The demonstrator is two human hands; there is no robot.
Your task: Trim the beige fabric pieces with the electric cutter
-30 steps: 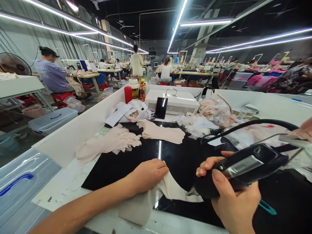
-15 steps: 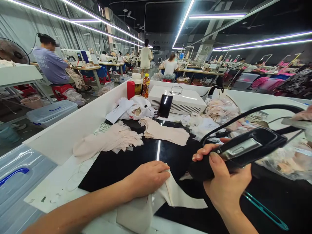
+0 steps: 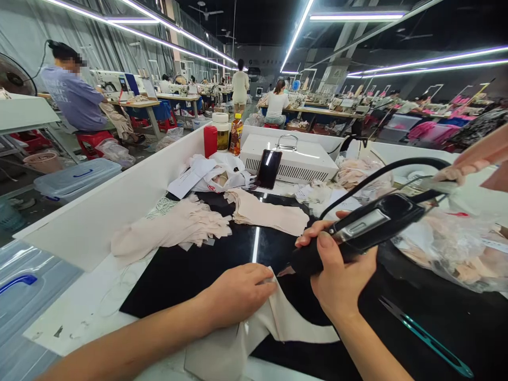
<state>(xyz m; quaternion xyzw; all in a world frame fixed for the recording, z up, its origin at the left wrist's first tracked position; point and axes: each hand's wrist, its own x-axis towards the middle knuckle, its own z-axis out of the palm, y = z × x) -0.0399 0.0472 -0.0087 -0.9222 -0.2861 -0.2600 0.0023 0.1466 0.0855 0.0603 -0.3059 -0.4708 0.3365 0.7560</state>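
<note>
My left hand lies on a beige fabric piece, fingers curled and pressing it down on the black work surface. My right hand is wrapped round a black corded hand tool, held tilted just above the fabric with its tip close to my left fingertips. A black cable arcs up and right from the tool. Two stacks of beige cut pieces lie farther back on the black surface.
A white machine box with a phone leaning on it stands at the back, beside bottles. Clear bags of fabric sit at right, teal snips lie front right. Another person's hand reaches in at right. Workers sit at tables behind.
My right hand has brought the tool leftward and closer to my left hand. The other person's hand at the right edge has come further into view. My left hand stays on the fabric.
</note>
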